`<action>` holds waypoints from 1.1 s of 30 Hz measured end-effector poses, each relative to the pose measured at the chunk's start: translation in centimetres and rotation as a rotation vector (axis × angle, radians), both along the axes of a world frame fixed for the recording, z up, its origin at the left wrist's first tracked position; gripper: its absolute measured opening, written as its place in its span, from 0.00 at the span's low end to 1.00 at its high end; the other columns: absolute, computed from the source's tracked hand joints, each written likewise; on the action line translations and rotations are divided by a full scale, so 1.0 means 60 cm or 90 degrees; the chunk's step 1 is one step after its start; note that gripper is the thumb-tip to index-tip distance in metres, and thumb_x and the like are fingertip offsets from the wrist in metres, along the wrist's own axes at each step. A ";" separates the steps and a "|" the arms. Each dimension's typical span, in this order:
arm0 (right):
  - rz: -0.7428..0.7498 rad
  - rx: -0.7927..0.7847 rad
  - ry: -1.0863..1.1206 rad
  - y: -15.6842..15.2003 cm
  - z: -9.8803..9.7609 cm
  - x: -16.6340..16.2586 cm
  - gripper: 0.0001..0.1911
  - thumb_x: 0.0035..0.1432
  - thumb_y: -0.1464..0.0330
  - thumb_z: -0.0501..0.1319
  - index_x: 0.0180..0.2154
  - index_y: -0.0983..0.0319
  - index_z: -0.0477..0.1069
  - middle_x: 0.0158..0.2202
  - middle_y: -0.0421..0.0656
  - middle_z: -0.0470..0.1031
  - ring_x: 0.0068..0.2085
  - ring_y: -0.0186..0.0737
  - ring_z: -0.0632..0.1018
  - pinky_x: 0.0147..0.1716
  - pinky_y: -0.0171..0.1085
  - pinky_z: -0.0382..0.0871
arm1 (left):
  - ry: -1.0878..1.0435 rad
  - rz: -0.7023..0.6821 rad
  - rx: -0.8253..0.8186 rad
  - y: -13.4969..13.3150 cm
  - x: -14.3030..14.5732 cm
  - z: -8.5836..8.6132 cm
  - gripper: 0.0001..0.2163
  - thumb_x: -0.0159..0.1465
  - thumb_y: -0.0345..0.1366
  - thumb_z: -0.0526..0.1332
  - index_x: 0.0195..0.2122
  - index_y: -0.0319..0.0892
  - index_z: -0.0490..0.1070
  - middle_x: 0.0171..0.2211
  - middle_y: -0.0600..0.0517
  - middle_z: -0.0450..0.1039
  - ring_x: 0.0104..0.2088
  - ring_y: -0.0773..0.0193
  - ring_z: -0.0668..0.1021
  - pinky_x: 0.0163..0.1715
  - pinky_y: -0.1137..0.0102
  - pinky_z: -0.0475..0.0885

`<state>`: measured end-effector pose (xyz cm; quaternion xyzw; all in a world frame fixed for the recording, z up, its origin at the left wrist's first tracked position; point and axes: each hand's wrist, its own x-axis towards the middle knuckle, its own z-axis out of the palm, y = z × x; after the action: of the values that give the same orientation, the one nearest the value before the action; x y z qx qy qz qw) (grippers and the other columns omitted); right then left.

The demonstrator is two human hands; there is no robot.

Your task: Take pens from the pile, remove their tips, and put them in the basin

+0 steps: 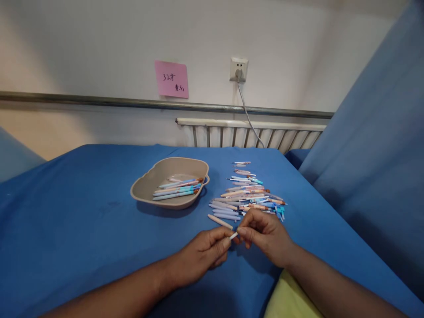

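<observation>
A thin white pen refill (233, 236) spans the gap between my two hands. My left hand (208, 251) is closed, pinching its near end between thumb and fingers. At the other end, the fingertips of my right hand (265, 234) are also pinched on it; its tip is hidden there. Just beyond my fingers a beige pen barrel (220, 221) lies on the blue cloth. Behind my right hand spreads a pile of pen parts (245, 198), with pastel barrels, thin white refills and brown or blue end pieces.
A beige basin (139, 196) with several pens (175, 192) in it stands left of the pile. The blue cloth (82, 212) covers the bed. Behind are a radiator (215, 123), a metal rail (126, 102), a plugged socket (239, 69) and a pink note (171, 79). A blue curtain (374, 145) hangs right.
</observation>
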<state>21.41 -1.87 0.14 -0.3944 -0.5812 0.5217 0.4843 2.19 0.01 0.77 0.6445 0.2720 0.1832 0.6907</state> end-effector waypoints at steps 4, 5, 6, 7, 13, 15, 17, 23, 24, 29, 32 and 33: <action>-0.048 0.018 0.001 0.010 0.011 0.015 0.13 0.56 0.60 0.61 0.28 0.63 0.68 0.23 0.38 0.72 0.21 0.30 0.71 0.23 0.31 0.65 | 0.033 0.047 0.001 0.012 -0.003 0.000 0.15 0.67 0.45 0.51 0.37 0.39 0.68 0.17 0.60 0.52 0.18 0.72 0.56 0.18 0.75 0.49; -0.087 0.028 0.005 0.015 0.016 0.023 0.13 0.57 0.59 0.60 0.28 0.62 0.68 0.24 0.38 0.72 0.22 0.29 0.71 0.23 0.31 0.65 | 0.036 0.069 -0.009 0.017 -0.004 -0.001 0.15 0.66 0.46 0.51 0.37 0.39 0.68 0.17 0.61 0.52 0.17 0.73 0.55 0.17 0.75 0.49; -0.128 0.037 0.008 0.021 0.021 0.032 0.14 0.56 0.59 0.60 0.27 0.62 0.68 0.24 0.38 0.72 0.22 0.29 0.71 0.23 0.31 0.65 | 0.037 0.093 -0.021 0.021 -0.005 -0.002 0.15 0.66 0.46 0.51 0.37 0.39 0.68 0.16 0.61 0.52 0.17 0.73 0.55 0.16 0.76 0.48; -0.166 0.038 0.018 0.028 0.026 0.042 0.14 0.56 0.59 0.61 0.26 0.62 0.68 0.23 0.37 0.71 0.21 0.29 0.70 0.23 0.31 0.65 | 0.036 0.114 -0.037 0.026 -0.005 -0.003 0.15 0.66 0.47 0.51 0.37 0.40 0.68 0.16 0.61 0.52 0.16 0.73 0.54 0.15 0.76 0.47; -0.256 0.005 0.004 0.059 0.023 0.083 0.14 0.52 0.58 0.62 0.26 0.62 0.66 0.21 0.36 0.69 0.19 0.29 0.68 0.22 0.30 0.63 | 0.015 0.169 -0.142 0.038 -0.008 0.001 0.14 0.65 0.47 0.52 0.35 0.41 0.67 0.17 0.61 0.51 0.15 0.75 0.49 0.12 0.77 0.42; -0.223 0.013 -0.047 0.064 0.010 0.086 0.13 0.53 0.59 0.61 0.26 0.62 0.66 0.20 0.35 0.68 0.20 0.30 0.68 0.23 0.31 0.64 | 0.008 0.180 -0.170 0.038 -0.008 0.004 0.13 0.65 0.46 0.53 0.35 0.41 0.66 0.18 0.62 0.50 0.15 0.75 0.48 0.12 0.78 0.41; -0.182 0.029 -0.126 0.065 -0.004 0.085 0.12 0.55 0.61 0.60 0.26 0.61 0.66 0.19 0.36 0.68 0.22 0.32 0.69 0.24 0.32 0.64 | -0.009 0.193 -0.202 0.038 -0.009 0.005 0.12 0.65 0.46 0.54 0.35 0.41 0.65 0.18 0.62 0.51 0.15 0.76 0.48 0.12 0.78 0.40; -0.128 0.147 -0.455 0.054 -0.019 0.077 0.08 0.58 0.68 0.56 0.28 0.61 0.68 0.23 0.37 0.70 0.26 0.34 0.71 0.27 0.32 0.61 | -0.105 0.227 -0.274 0.049 -0.011 0.001 0.09 0.64 0.41 0.56 0.34 0.41 0.64 0.20 0.60 0.53 0.16 0.77 0.51 0.14 0.80 0.46; -0.110 0.171 -0.494 0.051 -0.017 0.075 0.07 0.59 0.69 0.55 0.28 0.61 0.68 0.24 0.38 0.71 0.27 0.34 0.71 0.28 0.32 0.61 | -0.111 0.233 -0.270 0.052 -0.012 0.000 0.08 0.64 0.41 0.57 0.34 0.41 0.64 0.20 0.60 0.53 0.16 0.77 0.52 0.14 0.80 0.46; -0.044 0.220 -0.583 0.047 -0.011 0.073 0.07 0.60 0.71 0.54 0.32 0.61 0.69 0.30 0.40 0.74 0.33 0.36 0.73 0.32 0.33 0.63 | -0.100 0.288 -0.249 0.065 -0.020 -0.003 0.08 0.63 0.39 0.56 0.32 0.40 0.65 0.19 0.61 0.53 0.15 0.76 0.52 0.12 0.81 0.46; 0.008 0.271 -0.548 0.042 -0.009 0.067 0.09 0.60 0.74 0.53 0.39 0.60 0.71 0.37 0.43 0.75 0.39 0.38 0.74 0.39 0.36 0.66 | -0.115 0.341 -0.241 0.072 -0.022 -0.003 0.08 0.63 0.39 0.56 0.32 0.40 0.65 0.17 0.61 0.53 0.14 0.76 0.52 0.11 0.82 0.46; 0.033 0.296 -0.532 0.040 -0.008 0.062 0.12 0.60 0.76 0.52 0.42 0.60 0.70 0.40 0.44 0.75 0.42 0.39 0.74 0.41 0.36 0.66 | -0.123 0.356 -0.238 0.074 -0.022 -0.003 0.08 0.63 0.39 0.56 0.32 0.40 0.64 0.17 0.61 0.53 0.14 0.76 0.52 0.11 0.82 0.46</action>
<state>25.14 0.51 -0.34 -0.4365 -0.8372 0.1868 0.2714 0.90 4.43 0.57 0.3873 0.4003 0.3725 0.7423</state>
